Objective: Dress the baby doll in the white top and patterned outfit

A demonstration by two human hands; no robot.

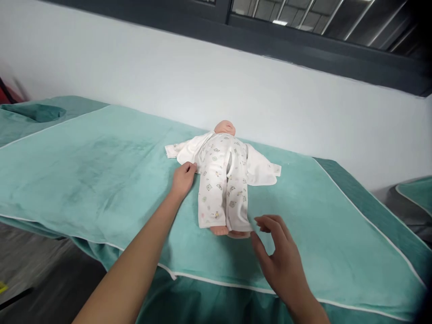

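Note:
A baby doll [223, 180] lies on its back on a teal towel [101, 171], head toward the wall, feet toward me. It wears a white patterned romper, and a white top is spread open under its arms. My left hand [183, 179] rests beside the doll's left flank, fingers curled at the edge of the white cloth. Near the doll's bare feet my right hand [280, 258] hovers with fingers spread, holding nothing.
The towel covers a bed against a white wall [236, 85] with a dark window frame above. A second teal-covered bed [37, 112] stands at the left, another at the far right [415, 189]. The floor shows at the lower left.

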